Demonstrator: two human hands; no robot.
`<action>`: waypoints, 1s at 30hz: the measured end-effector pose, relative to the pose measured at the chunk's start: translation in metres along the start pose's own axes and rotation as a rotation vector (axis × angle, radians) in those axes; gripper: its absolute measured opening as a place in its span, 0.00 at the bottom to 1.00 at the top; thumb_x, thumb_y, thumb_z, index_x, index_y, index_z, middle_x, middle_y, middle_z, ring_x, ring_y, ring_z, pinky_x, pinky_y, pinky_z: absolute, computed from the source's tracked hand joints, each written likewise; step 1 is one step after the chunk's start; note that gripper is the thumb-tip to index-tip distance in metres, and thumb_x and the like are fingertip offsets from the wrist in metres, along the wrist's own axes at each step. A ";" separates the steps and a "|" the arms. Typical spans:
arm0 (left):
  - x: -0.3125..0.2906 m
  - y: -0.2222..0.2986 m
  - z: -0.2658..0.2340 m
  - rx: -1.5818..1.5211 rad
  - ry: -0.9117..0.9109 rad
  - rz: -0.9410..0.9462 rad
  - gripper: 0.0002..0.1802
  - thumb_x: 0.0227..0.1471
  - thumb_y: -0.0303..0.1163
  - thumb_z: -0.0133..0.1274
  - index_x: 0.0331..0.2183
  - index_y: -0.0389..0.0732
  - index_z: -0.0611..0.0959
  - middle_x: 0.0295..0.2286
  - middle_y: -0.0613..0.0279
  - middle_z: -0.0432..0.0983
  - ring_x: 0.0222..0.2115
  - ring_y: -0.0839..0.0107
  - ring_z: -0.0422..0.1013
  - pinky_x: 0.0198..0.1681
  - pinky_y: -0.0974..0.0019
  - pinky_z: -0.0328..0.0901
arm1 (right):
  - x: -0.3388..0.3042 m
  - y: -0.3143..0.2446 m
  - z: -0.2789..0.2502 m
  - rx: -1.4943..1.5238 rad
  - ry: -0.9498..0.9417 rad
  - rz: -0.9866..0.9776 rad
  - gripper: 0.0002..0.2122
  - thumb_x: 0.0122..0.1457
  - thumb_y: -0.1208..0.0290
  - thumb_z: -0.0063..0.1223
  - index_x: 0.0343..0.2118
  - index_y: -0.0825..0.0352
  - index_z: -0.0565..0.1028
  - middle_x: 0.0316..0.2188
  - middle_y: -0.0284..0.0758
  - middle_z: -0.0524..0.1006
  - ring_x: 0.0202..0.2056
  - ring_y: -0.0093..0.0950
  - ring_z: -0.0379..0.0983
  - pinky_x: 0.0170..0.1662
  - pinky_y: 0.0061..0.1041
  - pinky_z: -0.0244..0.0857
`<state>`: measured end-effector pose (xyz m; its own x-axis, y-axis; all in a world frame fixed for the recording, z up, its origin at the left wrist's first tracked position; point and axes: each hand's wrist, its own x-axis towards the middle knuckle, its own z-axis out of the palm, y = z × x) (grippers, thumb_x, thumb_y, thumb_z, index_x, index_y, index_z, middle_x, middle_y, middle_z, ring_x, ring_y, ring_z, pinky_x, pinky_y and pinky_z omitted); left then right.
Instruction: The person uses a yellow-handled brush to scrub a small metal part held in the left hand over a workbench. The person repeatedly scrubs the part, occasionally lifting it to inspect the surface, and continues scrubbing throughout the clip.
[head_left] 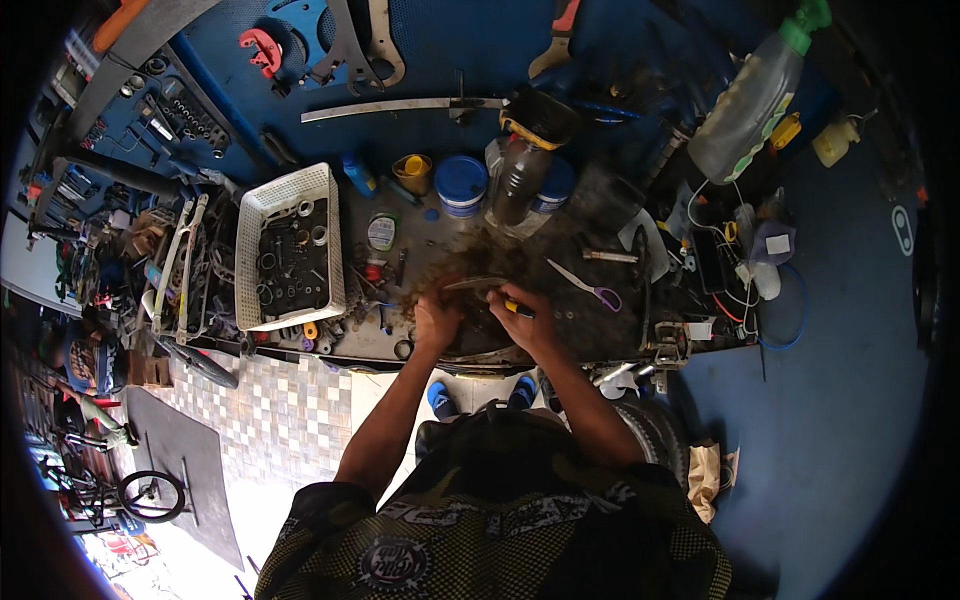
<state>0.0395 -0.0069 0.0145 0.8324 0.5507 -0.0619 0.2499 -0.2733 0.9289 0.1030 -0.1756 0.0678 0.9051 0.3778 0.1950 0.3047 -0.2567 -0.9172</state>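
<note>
At the front of the cluttered workbench my left hand [437, 320] is closed on the near left part of a dark, curved piece [474, 284], whose kind I cannot make out. My right hand [530, 325] grips a tool with a yellow-and-black handle [518, 309]; its working end is hidden near the curved piece. Both hands sit close together over the dark, dirty patch of the bench. To the right of them lies a pair of scissors with a purple handle [607, 298]. A small bottle with a red cap [375, 271] stands to the left.
A white basket [243, 290] of small metal parts sits on the left. Behind the hands stand a blue tub [461, 185], a dark plastic bottle [520, 180] and a yellow container [412, 172]. A spray bottle [750, 110] hangs at upper right, with cables and a vise-like metal fixture [675, 343] below.
</note>
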 end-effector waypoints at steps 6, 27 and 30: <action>-0.002 0.005 0.004 -0.062 -0.012 0.003 0.28 0.50 0.25 0.59 0.55 0.42 0.83 0.30 0.48 0.86 0.30 0.58 0.84 0.37 0.57 0.75 | -0.001 -0.011 0.001 -0.041 -0.012 -0.165 0.10 0.63 0.69 0.65 0.32 0.69 0.76 0.22 0.41 0.74 0.24 0.23 0.69 0.31 0.26 0.66; -0.018 0.023 0.005 0.055 0.083 0.205 0.22 0.54 0.21 0.55 0.51 0.42 0.86 0.34 0.46 0.86 0.34 0.56 0.83 0.39 0.59 0.74 | 0.003 0.002 0.019 -0.149 0.051 0.090 0.13 0.63 0.58 0.59 0.31 0.64 0.79 0.22 0.43 0.80 0.25 0.44 0.78 0.27 0.39 0.70; -0.016 0.019 0.005 -0.003 0.071 0.176 0.22 0.53 0.20 0.54 0.50 0.39 0.86 0.36 0.47 0.87 0.33 0.64 0.83 0.39 0.62 0.74 | 0.010 0.004 0.014 0.073 0.001 0.281 0.15 0.65 0.57 0.60 0.32 0.66 0.81 0.21 0.33 0.82 0.18 0.23 0.77 0.21 0.26 0.67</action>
<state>0.0332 -0.0246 0.0309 0.8260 0.5491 0.1275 0.1020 -0.3681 0.9242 0.1095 -0.1600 0.0611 0.9514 0.2998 -0.0699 0.0199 -0.2866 -0.9578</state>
